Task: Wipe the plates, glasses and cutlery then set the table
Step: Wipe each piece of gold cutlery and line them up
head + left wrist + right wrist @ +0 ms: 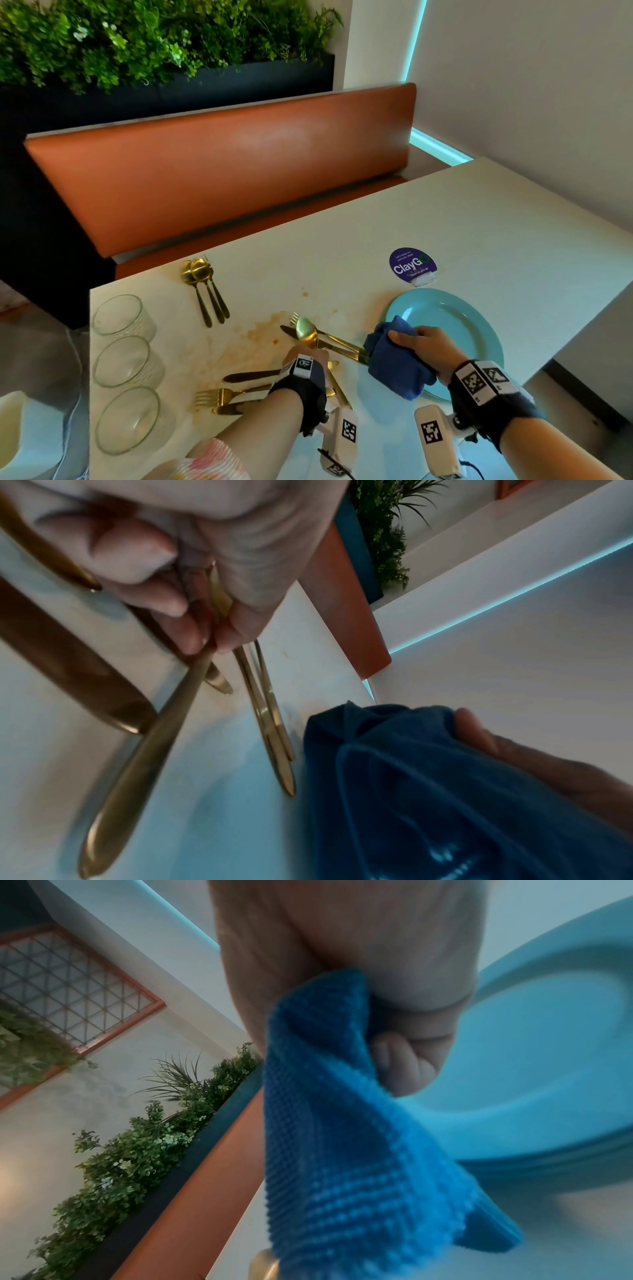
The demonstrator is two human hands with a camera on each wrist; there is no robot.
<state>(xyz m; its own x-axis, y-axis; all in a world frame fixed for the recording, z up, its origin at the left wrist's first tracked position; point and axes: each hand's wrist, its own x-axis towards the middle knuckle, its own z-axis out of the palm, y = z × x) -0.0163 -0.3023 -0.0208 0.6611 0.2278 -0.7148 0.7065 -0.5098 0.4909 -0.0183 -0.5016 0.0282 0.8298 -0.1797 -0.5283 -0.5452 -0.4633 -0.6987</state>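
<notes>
Head view: white table, matte, brown stains just ahead of the left hand. That hand is low over a heap of gold cutlery; a gold spoon sticks out past its fingertips, bowl up, crossing a fork and knife lying flat. More gold knife and fork handles sit under and left of the wrist. Right hand is fisted round a bunched dark blue cloth, terry weave, hanging over the near-left rim of a round pale blue plate. Three clear glasses line the left table edge, well left of the left hand. Three gold spoons lie farther ahead. Purple sticker beyond the plate. Open table right of and beyond the plate.

Left wrist: fingers curled, fingertip and thumb pinching the slim gold spoon handle, smooth brushed metal. Two more handles lie just beside, between the fingers and the cloth.

Right wrist: fingers clenched on the cloth, waffle-textured. Plate right of the knuckles, stacked rims visible at its edge. Blurred.
</notes>
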